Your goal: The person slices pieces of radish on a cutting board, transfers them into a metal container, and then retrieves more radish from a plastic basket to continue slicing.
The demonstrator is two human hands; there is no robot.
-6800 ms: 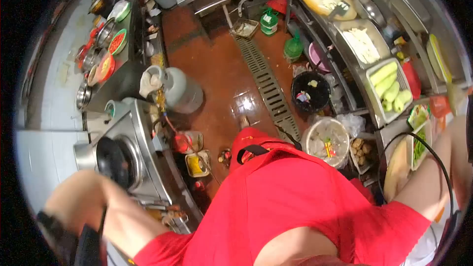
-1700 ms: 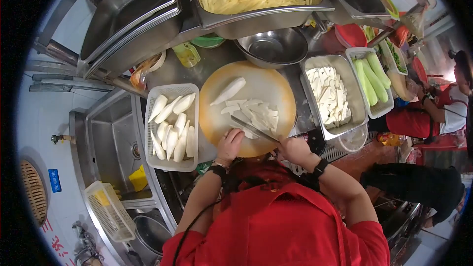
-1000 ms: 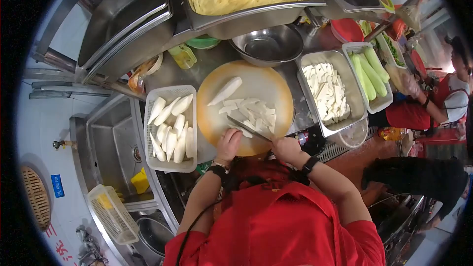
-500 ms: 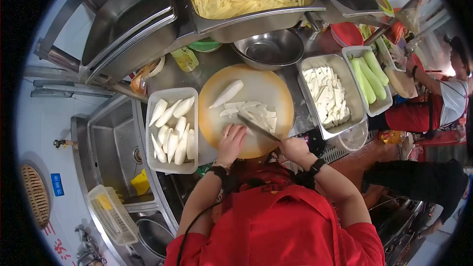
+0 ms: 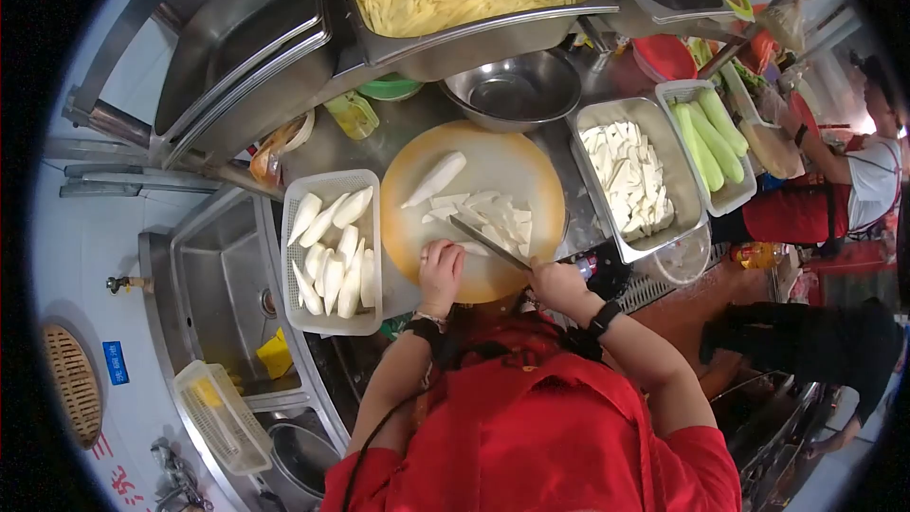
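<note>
My right hand [image 5: 561,286] is closed around the handle of a kitchen knife [image 5: 491,244], whose blade points up and left over the round cutting board [image 5: 536,166]. My left hand [image 5: 441,277] has its fingers curled down at the board's near left edge, on a pale piece of white vegetable [image 5: 474,248] that shows only in part. Just beyond the blade lies a pile of thin white slices [image 5: 498,213]. Farther up the board rests a whole tapered white vegetable [image 5: 436,178], like a peeled water bamboo stem.
At left stands a white basket [image 5: 375,218] of whole white vegetables. Right of the board are a steel tray [image 5: 607,213] of cut white pieces and a basket of green gourds [image 5: 706,147]. Behind sits a steel bowl [image 5: 512,90]. Shredded potato fills a raised pan [image 5: 483,47]. Other people stand at right.
The knife and my right hand have shifted slightly left. My left hand has drawn a little left, its fingers now farther from the blade. The slices have shifted slightly.
</note>
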